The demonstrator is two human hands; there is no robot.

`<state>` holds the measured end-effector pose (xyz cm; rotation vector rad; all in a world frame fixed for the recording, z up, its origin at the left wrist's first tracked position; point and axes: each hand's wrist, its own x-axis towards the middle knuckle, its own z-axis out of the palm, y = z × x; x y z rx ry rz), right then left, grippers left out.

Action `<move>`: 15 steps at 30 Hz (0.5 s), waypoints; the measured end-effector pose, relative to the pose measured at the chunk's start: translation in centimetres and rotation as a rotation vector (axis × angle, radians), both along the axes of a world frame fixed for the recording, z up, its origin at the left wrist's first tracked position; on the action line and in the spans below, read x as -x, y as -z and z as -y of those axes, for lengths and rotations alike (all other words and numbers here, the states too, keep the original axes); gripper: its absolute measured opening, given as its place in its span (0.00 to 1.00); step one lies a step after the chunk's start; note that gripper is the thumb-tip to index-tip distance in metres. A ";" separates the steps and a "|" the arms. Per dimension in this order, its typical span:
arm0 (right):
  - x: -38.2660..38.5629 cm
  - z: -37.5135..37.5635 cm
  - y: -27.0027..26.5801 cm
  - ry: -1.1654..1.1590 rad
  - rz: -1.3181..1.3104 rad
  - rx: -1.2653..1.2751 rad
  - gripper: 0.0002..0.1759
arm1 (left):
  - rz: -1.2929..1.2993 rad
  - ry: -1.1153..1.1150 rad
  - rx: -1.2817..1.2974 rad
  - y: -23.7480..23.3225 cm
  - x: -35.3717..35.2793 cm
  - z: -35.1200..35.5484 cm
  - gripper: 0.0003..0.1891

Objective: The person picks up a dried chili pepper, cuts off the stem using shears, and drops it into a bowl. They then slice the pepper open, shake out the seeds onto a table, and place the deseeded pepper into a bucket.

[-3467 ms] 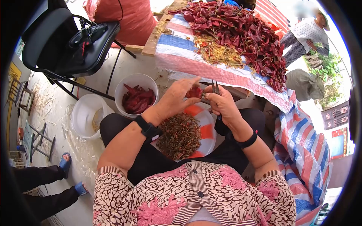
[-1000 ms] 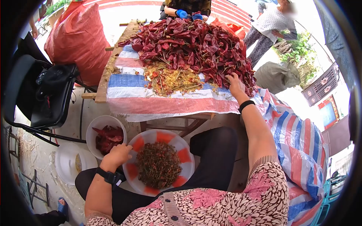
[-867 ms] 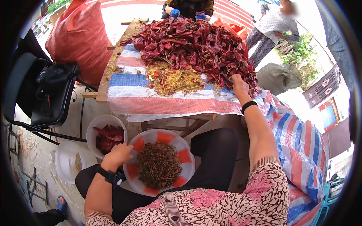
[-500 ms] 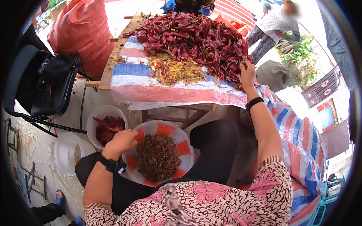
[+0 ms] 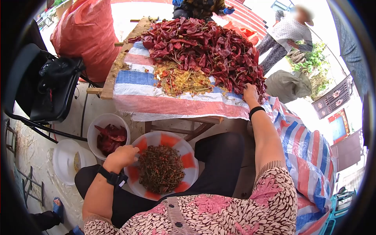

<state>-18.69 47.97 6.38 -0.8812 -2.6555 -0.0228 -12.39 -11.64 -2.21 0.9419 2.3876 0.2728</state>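
Farthest left, on the floor by my knee, stands a white bucket (image 5: 92,129) with dark red chilli pieces in it. My left hand (image 5: 121,156) lies loosely curled on the rim of the bowl (image 5: 188,157) in my lap, which is heaped with stems; I cannot tell whether it grips the rim. Ahead, the striped surface (image 5: 156,105) carries the dried red chillies (image 5: 203,47) in a big heap. My right hand (image 5: 250,94) is at the heap's near right edge, fingertips among the pods, so I cannot tell whether they have closed. These pods look light, papery and brittle; I judge each is best pinched gently near its stem end.
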 end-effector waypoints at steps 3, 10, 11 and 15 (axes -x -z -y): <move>-0.7 1.2 -0.5 -0.010 -0.033 -0.016 0.10 | -0.020 0.039 0.015 -0.6 0.1 -0.6 0.21; -2.3 -0.2 -0.6 -0.109 0.091 -0.069 0.19 | 0.008 0.039 0.014 -0.8 0.2 -1.0 0.21; -2.2 -0.2 -0.7 -0.063 0.141 -0.034 0.21 | 0.009 0.036 0.004 -0.8 0.2 -0.9 0.21; -2.3 0.7 -0.9 -0.033 0.041 -0.040 0.22 | 0.020 0.018 0.025 -1.4 0.0 -0.9 0.21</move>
